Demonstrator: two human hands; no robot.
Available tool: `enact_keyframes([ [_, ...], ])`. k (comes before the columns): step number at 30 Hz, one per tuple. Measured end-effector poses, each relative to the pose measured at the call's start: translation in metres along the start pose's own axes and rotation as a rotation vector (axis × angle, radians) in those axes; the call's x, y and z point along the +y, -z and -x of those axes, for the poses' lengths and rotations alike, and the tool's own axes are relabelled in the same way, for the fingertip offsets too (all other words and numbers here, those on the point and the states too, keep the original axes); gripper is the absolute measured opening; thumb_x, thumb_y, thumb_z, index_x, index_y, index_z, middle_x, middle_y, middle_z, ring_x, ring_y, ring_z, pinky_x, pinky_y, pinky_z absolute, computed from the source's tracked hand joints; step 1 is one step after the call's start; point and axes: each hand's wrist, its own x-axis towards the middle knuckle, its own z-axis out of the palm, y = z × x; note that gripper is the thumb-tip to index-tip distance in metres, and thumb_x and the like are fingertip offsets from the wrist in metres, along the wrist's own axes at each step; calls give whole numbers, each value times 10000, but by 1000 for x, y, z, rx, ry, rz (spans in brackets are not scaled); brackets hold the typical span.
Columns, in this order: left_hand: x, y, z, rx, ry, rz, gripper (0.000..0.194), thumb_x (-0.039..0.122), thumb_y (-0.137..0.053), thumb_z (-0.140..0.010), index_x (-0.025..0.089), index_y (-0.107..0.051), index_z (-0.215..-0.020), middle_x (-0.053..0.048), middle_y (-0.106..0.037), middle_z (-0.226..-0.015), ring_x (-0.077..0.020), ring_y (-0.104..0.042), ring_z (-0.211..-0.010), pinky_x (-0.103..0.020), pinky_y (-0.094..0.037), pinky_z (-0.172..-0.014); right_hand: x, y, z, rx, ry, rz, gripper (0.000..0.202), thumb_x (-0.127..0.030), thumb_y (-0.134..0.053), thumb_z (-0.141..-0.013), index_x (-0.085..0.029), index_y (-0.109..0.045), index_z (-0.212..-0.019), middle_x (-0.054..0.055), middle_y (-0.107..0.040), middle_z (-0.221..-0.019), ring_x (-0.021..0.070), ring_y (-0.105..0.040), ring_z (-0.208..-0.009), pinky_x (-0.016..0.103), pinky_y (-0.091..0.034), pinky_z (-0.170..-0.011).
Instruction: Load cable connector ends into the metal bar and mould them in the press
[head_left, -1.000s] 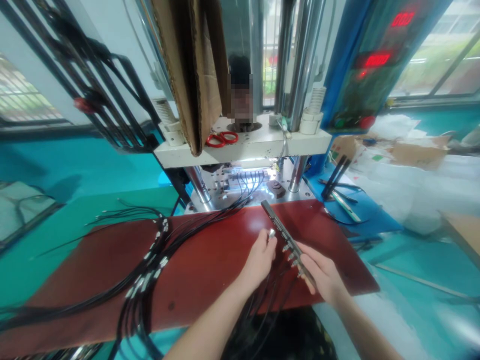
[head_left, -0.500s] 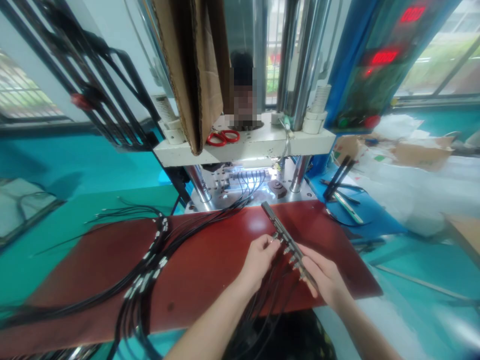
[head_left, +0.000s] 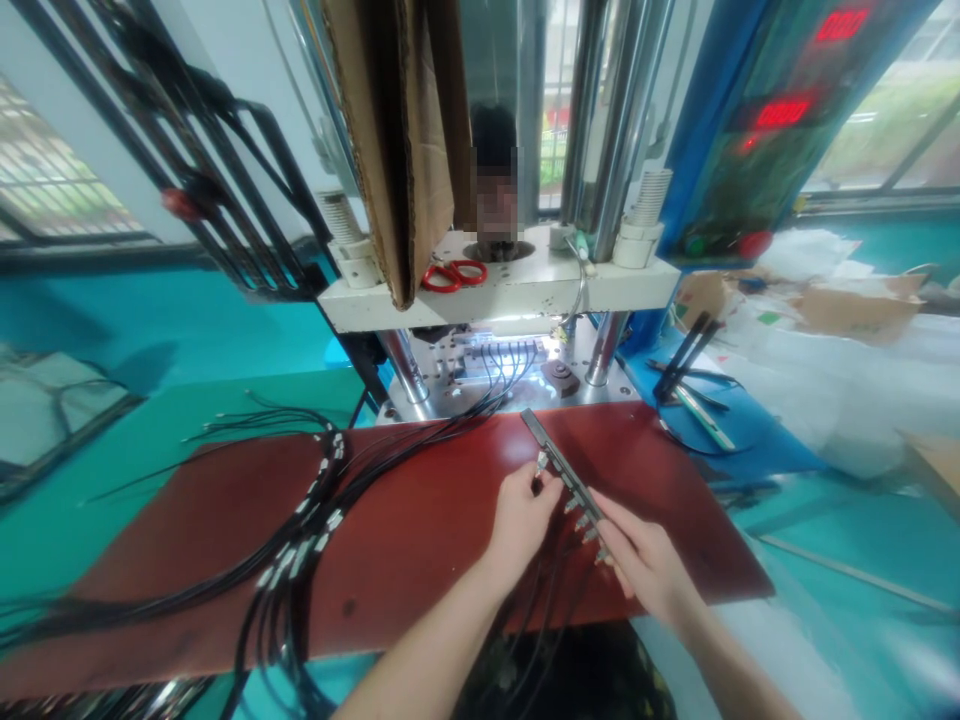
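My right hand [head_left: 645, 555] is closed around the lower end of a long dark metal bar [head_left: 561, 462], which slants up to the left above the reddish-brown board. Several small metal cable connectors [head_left: 583, 522] stick out along the bar's left side, with black cables [head_left: 551, 590] hanging below. My left hand [head_left: 521, 515] pinches a cable connector [head_left: 541, 462] with a bright tip, close to the bar's left edge. Whether that tip touches the bar I cannot tell. To the left, a bundle of black cables [head_left: 300, 560] with white-silver ends lies across the board [head_left: 420, 520].
A press [head_left: 502, 300] stands ahead, with several cables running into its lit lower plate. Red-handled scissors [head_left: 454, 275] and cardboard [head_left: 397, 150] rest on it. Right of it are pliers [head_left: 686, 360], a cutter [head_left: 705, 418] and white plastic bags [head_left: 847, 370].
My left hand has drawn slightly down and left from the bar, and the connector in its fingers now shows upright. My right hand still holds the bar. The view has shifted slightly.
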Motion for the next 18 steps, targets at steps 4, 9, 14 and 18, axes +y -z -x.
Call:
enact_keyframes([
  [4,-7,2,0,6,29,73,245,371,-528,-749,162,-490,-628,50,-421,-543,-78,-364,-511,-197,-300,-520,0,-1,-1,-12,-24,-30,508,-460,-426,-841,-157,-474,-1246,-34,-516,-493,80,-418,-339,201,-363,-348],
  [9,-11,6,-4,57,29,85,276,396,-472,-790,169,-467,-633,56,-381,-543,-73,-339,-518,-185,-272,-501,-2,-1,0,68,-96,-159,513,-473,-477,-809,-130,-516,-1188,-21,-554,-519,63,-390,-302,192,-302,-319],
  [14,-5,8,-7,-25,110,122,311,408,-560,-713,157,-447,-569,63,-355,-502,-57,-294,-466,-188,-235,-463,-1,3,1,19,-108,-180,522,-480,-473,-810,-131,-510,-1197,-19,-556,-539,65,-395,-306,206,-329,-335],
  [18,0,11,-8,-38,177,184,319,396,-595,-673,161,-420,-545,79,-302,-464,-38,-228,-412,-189,-204,-428,2,6,-2,-64,-92,-104,542,-489,-430,-834,-135,-473,-1241,-18,-558,-541,69,-398,-321,218,-368,-362],
])
